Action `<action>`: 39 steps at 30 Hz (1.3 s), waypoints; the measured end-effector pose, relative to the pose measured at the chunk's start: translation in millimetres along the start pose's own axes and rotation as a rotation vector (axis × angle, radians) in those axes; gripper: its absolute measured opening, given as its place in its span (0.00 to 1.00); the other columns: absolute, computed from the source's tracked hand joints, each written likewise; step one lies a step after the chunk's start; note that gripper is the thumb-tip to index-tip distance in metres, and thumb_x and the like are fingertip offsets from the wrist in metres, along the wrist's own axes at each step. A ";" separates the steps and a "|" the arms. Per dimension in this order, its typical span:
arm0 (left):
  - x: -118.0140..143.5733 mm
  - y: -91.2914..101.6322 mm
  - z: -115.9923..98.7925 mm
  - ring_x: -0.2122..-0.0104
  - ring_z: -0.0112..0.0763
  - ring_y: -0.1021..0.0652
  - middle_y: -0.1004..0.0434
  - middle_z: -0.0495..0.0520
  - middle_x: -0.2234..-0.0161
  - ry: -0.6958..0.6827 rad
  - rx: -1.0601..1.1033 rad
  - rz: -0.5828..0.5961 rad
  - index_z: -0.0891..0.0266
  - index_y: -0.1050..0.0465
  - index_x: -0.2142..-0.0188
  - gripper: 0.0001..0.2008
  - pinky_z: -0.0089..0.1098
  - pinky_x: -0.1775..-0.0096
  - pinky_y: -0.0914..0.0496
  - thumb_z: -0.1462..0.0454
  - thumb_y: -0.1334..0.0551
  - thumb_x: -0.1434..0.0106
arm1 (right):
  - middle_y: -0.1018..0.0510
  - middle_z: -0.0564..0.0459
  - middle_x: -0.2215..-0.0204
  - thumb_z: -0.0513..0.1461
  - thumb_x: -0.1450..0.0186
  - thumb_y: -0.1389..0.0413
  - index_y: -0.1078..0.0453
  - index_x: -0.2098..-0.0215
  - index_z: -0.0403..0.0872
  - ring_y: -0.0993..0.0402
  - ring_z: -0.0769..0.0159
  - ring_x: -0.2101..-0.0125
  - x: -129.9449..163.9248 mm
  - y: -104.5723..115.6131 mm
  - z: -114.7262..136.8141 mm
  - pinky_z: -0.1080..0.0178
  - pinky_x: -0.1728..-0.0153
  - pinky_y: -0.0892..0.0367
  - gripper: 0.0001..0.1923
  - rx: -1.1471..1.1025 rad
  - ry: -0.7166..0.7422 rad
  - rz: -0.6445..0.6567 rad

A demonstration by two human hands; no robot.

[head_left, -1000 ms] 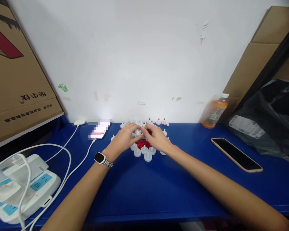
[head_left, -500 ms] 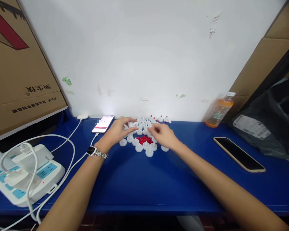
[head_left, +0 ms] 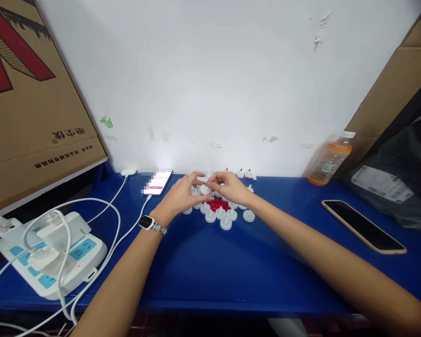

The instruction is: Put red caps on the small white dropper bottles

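My left hand (head_left: 180, 195) curves its thumb and fingers around a translucent white nozzle cap (head_left: 205, 189), holding it over the group on the table. Close against it, my right hand (head_left: 232, 188) is closed in a pinch at the top of that cap; whatever is between its fingertips is too small to make out. Below both hands lies a pile of small red tips (head_left: 217, 204). Several loose white nozzle caps (head_left: 226, 223) surround the pile, some hidden by my hands. Behind, by the wall, stand caps with red tips (head_left: 241, 173).
A lit phone (head_left: 157, 182) on a charging cable lies left of my hands, with a white power strip (head_left: 80, 262) and looping cables nearer. To the right are an orange drink bottle (head_left: 331, 159), a dark phone (head_left: 363, 226) and a black plastic bag (head_left: 400, 168).
My hands have come together, the right moving in to the cap at my left fingers. The whole view has shifted slightly, with things sitting further right in the picture.
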State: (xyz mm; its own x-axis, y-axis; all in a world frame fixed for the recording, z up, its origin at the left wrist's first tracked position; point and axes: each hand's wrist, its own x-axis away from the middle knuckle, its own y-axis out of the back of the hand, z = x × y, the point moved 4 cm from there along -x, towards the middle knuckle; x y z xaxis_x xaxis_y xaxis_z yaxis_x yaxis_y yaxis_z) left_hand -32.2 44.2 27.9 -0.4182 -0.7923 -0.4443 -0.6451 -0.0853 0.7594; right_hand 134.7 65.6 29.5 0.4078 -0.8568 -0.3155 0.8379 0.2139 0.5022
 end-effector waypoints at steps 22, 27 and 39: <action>-5.5 -1.8 3.9 0.53 0.39 0.26 0.30 0.55 0.54 -0.056 -0.098 -0.111 0.57 0.26 0.54 0.13 0.40 0.51 0.31 0.56 0.44 0.31 | 0.18 0.56 0.67 0.46 0.35 0.47 0.25 0.64 0.50 0.25 0.66 0.67 -9.6 31.4 -25.5 0.66 0.70 0.40 0.11 0.555 -0.075 -0.228; -25.8 -22.2 -18.6 0.55 0.40 0.26 0.29 0.55 0.56 -0.113 -0.192 -0.074 0.56 0.26 0.56 0.11 0.42 0.54 0.31 0.59 0.46 0.30 | 0.18 0.54 0.65 0.44 0.36 0.46 0.24 0.61 0.52 0.24 0.63 0.64 9.5 79.8 -59.5 0.65 0.67 0.37 0.10 0.639 -0.317 -0.338; -33.0 -38.4 -24.9 0.55 0.41 0.26 0.28 0.55 0.56 -0.134 -0.200 -0.082 0.57 0.26 0.58 0.11 0.41 0.54 0.31 0.59 0.47 0.30 | 0.17 0.55 0.64 0.40 0.43 0.42 0.21 0.62 0.54 0.23 0.62 0.61 -20.6 83.9 -86.8 0.64 0.62 0.34 0.11 0.558 -0.382 -0.194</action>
State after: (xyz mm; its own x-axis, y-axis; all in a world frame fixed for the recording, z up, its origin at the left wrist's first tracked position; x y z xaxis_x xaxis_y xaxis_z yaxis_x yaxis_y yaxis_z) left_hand 22.3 58.6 25.3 -0.4591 -0.6920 -0.5571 -0.5465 -0.2744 0.7912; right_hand 228.1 141.9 8.2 0.0281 -0.9818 -0.1878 0.5294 -0.1447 0.8359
